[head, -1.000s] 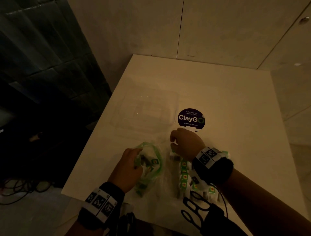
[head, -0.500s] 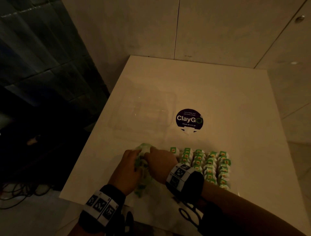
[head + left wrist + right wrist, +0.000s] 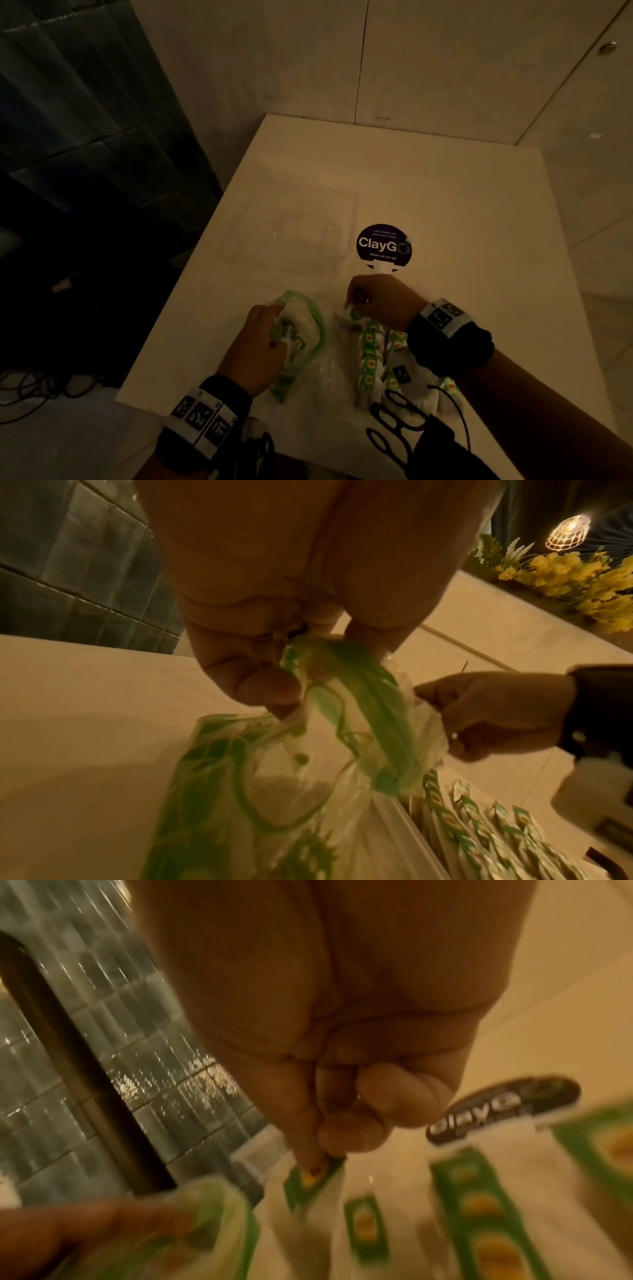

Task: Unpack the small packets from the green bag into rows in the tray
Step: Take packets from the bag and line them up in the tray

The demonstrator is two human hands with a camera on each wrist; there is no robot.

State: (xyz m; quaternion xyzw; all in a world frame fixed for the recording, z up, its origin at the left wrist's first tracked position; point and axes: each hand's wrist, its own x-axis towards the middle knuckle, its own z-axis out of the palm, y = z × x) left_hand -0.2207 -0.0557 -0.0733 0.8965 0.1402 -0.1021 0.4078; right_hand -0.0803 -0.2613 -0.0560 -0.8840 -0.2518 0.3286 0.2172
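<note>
The green-printed plastic bag lies at the table's front edge, and my left hand grips its bunched mouth. My right hand pinches one small green-and-white packet between thumb and fingers. It holds this packet at the far end of the leftmost row. Several rows of the same packets lie in a clear tray, whose edge shows beside the bag. My right forearm hides most of the rows in the head view.
A second clear plastic container sits farther back on the white table. A round dark ClayGo sticker lies just beyond my right hand. The table's left edge drops to a dark floor with cables.
Half a second ago my right hand was at the bag's mouth beside my left. It has since moved right and away with a packet to the far end of the rows.
</note>
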